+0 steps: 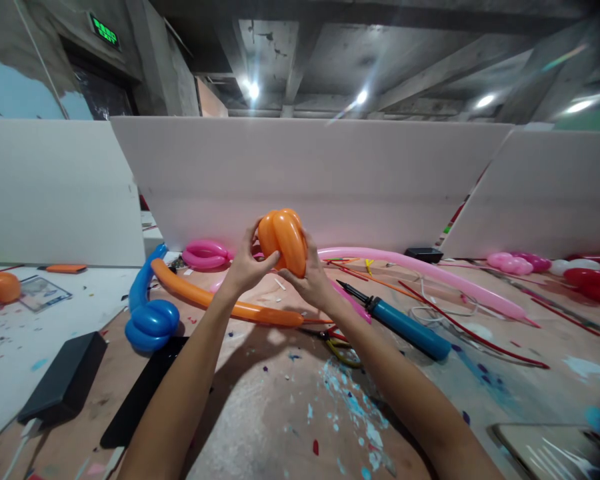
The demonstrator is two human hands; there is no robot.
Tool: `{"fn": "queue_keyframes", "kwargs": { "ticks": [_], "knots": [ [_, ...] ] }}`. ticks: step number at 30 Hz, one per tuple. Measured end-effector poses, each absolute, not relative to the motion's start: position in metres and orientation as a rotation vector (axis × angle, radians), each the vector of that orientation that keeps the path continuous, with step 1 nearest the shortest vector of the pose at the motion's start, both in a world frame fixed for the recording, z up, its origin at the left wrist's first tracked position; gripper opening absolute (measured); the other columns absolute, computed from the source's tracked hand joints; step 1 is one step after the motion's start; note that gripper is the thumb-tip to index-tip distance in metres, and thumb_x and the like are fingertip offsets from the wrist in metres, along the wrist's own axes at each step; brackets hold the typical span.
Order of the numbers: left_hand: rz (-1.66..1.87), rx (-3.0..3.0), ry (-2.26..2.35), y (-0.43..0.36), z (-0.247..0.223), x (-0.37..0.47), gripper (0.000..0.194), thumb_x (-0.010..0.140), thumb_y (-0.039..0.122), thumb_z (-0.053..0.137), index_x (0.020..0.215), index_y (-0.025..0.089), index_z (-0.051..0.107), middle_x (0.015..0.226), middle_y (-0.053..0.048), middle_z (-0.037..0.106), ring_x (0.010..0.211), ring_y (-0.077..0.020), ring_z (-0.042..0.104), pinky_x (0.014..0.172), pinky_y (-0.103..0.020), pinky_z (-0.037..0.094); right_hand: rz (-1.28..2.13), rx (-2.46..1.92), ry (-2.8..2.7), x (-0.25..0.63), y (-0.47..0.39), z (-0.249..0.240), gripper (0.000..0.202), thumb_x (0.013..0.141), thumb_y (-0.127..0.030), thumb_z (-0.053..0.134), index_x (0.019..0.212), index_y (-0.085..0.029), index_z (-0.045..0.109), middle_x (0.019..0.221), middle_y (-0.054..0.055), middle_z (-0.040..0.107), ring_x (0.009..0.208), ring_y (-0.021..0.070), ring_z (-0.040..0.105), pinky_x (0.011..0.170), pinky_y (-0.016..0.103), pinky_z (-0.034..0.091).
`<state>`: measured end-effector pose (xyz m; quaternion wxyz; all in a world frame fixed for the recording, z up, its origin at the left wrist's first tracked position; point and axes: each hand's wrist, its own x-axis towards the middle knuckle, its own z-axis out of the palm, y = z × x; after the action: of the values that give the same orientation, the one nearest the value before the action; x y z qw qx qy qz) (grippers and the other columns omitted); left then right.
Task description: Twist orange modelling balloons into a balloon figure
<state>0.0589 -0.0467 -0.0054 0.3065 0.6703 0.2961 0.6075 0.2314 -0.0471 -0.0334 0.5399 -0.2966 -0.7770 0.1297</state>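
Observation:
An orange twisted balloon [286, 239] is raised above the table between my two hands. My left hand [250, 263] grips its left side, thumb across the front. On the opposite side my right hand [313, 280] has its fingers wrapped around the lower right. A long orange balloon [220, 301] runs along the table behind my forearms; whether it joins the held part cannot be seen. Left of it lies a blue twisted balloon [153, 323]. A pink looped balloon [206, 255] rests beyond my left hand, and a long pink balloon [425, 270] stretches off to the right.
A blue hand pump [410, 328] lies right of my right forearm, near scissors [343, 347] with yellowish handles. A dark power bank [65, 380] and a black phone [140, 400] lie at left, another phone [550, 450] at lower right. White panels [310, 173] stand along the back.

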Motion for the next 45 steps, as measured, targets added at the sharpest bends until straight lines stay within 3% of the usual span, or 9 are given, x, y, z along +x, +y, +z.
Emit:
{"fn": "queue_keyframes", "kwargs": {
  "ticks": [11,18,23,27,32,39,45],
  "knots": [
    [1.605,1.784,0.746,-0.048,-0.006,0.061,0.070,0.074,0.028,0.072,0.136,0.030,0.038,0.111,-0.006,0.057,0.090,-0.0161,0.064,0.074,-0.027,0.057,0.368,-0.652,-1.813,0.232,-0.047,-0.031,0.092,0.080,-0.046,0.068,0.149,-0.028,0.011,0.149,0.013,0.031,0.131,0.0279,0.042,0.109,0.048,0.037],
    [1.681,1.886,0.733,-0.051,-0.003,0.063,0.076,0.076,0.024,0.069,0.141,0.038,0.033,0.126,-0.007,0.046,0.095,-0.0173,0.062,0.066,-0.023,0.059,0.672,-0.605,-1.750,0.236,-0.051,-0.025,0.103,0.073,-0.043,0.075,0.148,-0.033,0.004,0.140,0.015,0.039,0.112,0.0260,0.059,0.092,0.044,0.053],
    [1.644,1.979,0.673,-0.053,-0.005,0.067,0.072,0.074,0.019,0.069,0.137,0.036,0.039,0.133,-0.007,0.044,0.102,-0.0203,0.060,0.066,-0.024,0.061,0.617,-0.627,-1.730,0.240,-0.049,-0.024,0.099,0.070,-0.042,0.077,0.146,-0.034,0.014,0.142,0.012,0.039,0.119,0.0278,0.054,0.096,0.046,0.050],
    [1.611,2.037,0.725,-0.056,-0.006,0.071,0.067,0.073,0.015,0.067,0.134,0.032,0.042,0.126,-0.007,0.049,0.101,-0.0193,0.060,0.067,-0.024,0.060,0.634,-0.602,-1.659,0.240,-0.047,-0.023,0.090,0.072,-0.042,0.074,0.142,-0.032,0.019,0.131,0.012,0.048,0.108,0.0256,0.059,0.092,0.045,0.052],
    [1.574,2.052,0.753,-0.059,-0.005,0.073,0.065,0.073,0.016,0.066,0.132,0.030,0.043,0.125,-0.009,0.051,0.104,-0.0213,0.059,0.064,-0.023,0.058,0.667,-0.629,-1.629,0.238,-0.050,-0.019,0.085,0.072,-0.039,0.071,0.139,-0.029,0.019,0.127,0.012,0.047,0.100,0.0237,0.060,0.088,0.044,0.053],
    [1.592,2.146,0.789,-0.061,-0.004,0.071,0.065,0.074,0.018,0.067,0.133,0.029,0.043,0.129,-0.008,0.050,0.107,-0.0213,0.056,0.081,-0.032,0.056,0.667,-0.680,-1.652,0.239,-0.051,-0.018,0.085,0.072,-0.040,0.071,0.137,-0.028,0.017,0.127,0.013,0.046,0.096,0.0226,0.061,0.086,0.044,0.054],
    [1.702,2.152,0.828,-0.057,-0.003,0.069,0.070,0.076,0.029,0.071,0.139,0.030,0.038,0.127,-0.010,0.047,0.110,-0.0230,0.055,0.090,-0.039,0.052,0.820,-0.627,-1.642,0.245,-0.047,-0.018,0.091,0.070,-0.042,0.075,0.140,-0.027,0.020,0.139,0.015,0.042,0.116,0.0257,0.056,0.096,0.042,0.050]
  ]
}}
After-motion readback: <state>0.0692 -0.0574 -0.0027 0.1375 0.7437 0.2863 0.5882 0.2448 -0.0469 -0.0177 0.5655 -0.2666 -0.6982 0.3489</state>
